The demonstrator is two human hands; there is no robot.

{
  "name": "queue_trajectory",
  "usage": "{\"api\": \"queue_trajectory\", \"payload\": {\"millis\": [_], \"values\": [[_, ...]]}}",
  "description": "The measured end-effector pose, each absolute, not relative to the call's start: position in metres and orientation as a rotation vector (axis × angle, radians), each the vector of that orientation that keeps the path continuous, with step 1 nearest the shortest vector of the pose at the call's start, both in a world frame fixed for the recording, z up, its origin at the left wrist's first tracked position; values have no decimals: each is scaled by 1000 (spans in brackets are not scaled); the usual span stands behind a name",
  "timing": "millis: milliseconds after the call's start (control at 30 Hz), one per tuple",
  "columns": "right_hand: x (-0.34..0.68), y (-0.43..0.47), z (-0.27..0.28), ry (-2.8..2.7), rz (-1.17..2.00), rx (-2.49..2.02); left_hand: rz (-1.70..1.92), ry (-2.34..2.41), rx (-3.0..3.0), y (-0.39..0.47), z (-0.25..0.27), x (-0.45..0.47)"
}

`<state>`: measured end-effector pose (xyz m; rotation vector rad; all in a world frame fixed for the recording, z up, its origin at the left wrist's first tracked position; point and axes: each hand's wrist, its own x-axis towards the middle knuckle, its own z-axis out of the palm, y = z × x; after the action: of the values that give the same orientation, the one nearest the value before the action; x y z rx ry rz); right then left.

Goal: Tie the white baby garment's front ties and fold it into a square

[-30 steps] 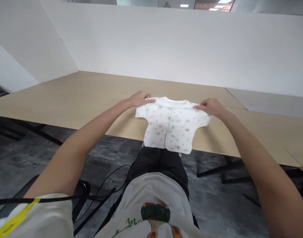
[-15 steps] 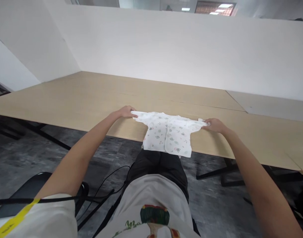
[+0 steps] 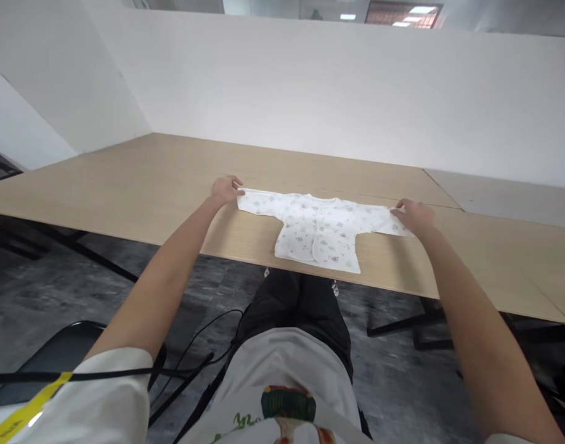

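Note:
A small white baby shirt [image 3: 317, 231] with a scattered print lies spread out at the table's front edge, its sleeves stretched to both sides and its neckline facing the wall. My left hand [image 3: 227, 188] pinches the end of the left sleeve between thumb and fingers. At the other side, my right hand [image 3: 416, 216] grips the upper edge of the right sleeve near its cuff, and the cuff's lower corner hangs out below the fingers. The shirt's front overlap runs down the middle, and its hem rests just inside the table edge.
The light wooden table [image 3: 138, 179] runs along a white partition [image 3: 310, 92]. A grey panel [image 3: 517, 197] covers its back right part. Below the front edge are black table legs [image 3: 406, 322]. A black chair [image 3: 55, 351] and a cable [image 3: 203, 330] are at lower left.
Both hands have moved away from me toward the wall and slightly apart, drawing the sleeves out straight. The hem, which hung over the edge, now lies on the table.

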<state>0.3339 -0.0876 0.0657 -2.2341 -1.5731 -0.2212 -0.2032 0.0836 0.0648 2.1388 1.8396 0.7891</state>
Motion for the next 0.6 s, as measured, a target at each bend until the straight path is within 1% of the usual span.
{"api": "queue_trajectory", "payload": {"millis": [100,167,267,333,433,500,600], "values": [[331,-77,54,-1609,-284,-2420,905,1877,2231,79,54,-181],[320,-66,46,-1653,-358,-2416,960,1819,2356,71,45,-149],[283,-43,37,-1682,-403,-2342,881,1477,2475,53,31,-81],[244,-27,30,-1726,-266,-2283,868,1264,2499,39,21,-34],[182,-11,17,-1772,-48,-2107,804,1252,2404,22,7,17],[153,-7,7,-1756,62,-2023,784,1310,2366,19,-1,31],[137,-7,-4,-1682,113,-1956,849,1323,2381,22,-9,31]]}}
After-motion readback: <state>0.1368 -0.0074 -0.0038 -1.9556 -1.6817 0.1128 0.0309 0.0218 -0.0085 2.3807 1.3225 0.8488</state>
